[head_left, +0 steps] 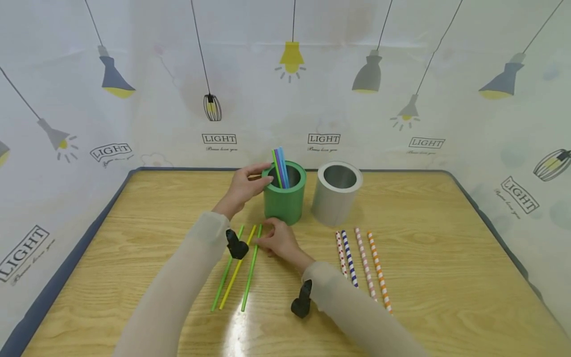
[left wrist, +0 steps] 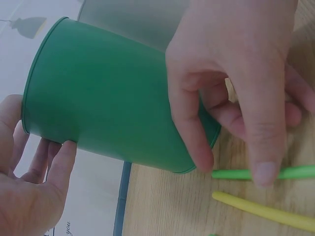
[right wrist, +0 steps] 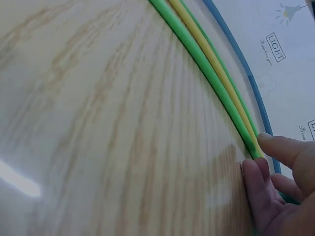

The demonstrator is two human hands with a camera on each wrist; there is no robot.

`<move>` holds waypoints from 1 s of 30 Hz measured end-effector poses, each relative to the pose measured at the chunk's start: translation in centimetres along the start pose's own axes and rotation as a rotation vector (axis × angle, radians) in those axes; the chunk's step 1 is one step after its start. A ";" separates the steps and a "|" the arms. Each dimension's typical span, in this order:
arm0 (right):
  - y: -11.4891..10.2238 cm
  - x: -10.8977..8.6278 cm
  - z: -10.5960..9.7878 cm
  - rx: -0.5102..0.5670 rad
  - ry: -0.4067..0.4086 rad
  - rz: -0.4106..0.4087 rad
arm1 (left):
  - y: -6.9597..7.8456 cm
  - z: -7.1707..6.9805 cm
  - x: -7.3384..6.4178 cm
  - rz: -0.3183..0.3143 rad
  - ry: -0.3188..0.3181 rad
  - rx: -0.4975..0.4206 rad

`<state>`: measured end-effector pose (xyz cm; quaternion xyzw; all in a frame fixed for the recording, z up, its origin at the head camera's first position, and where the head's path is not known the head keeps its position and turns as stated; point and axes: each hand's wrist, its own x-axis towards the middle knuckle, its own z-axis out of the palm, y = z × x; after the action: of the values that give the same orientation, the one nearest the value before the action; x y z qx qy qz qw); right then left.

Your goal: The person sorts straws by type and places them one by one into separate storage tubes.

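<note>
At the back of the table, my left hand grips the green cup at its rim, thumb on one side and fingers on the other. Green, purple and blue straws lean inside that cup. My right hand is low in front of it, with thumb and fingers curled about the far end of a green straw lying on the wood. Beside this straw lie a yellow straw and another green straw. In the left wrist view, the right thumb crosses over the green straw.
A light grey cup stands right of the green one. Several striped and dotted paper straws lie on the wooden table at the right. Behind the table's dark edge hangs a lamp-patterned backdrop.
</note>
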<state>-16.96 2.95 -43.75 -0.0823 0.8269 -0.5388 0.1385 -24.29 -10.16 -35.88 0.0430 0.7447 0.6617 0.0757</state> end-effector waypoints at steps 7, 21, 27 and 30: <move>-0.2 0.0 0.5 -0.111 0.023 -0.005 | 0.3 0.0 -0.1 -0.010 -0.004 -0.001; -0.1 0.4 0.3 -0.074 -0.038 0.066 | 0.4 0.1 -0.2 -0.031 -0.001 -0.004; -0.4 0.1 0.3 -0.082 -0.038 0.056 | 0.5 0.0 -0.3 -0.026 0.002 0.002; -0.5 -0.1 0.3 -0.104 -0.031 0.041 | 0.5 0.0 -0.3 -0.023 0.002 0.002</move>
<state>-16.81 2.48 -43.42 -0.0805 0.8531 -0.4908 0.1577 -24.02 -10.09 -35.33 0.0339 0.7458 0.6601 0.0825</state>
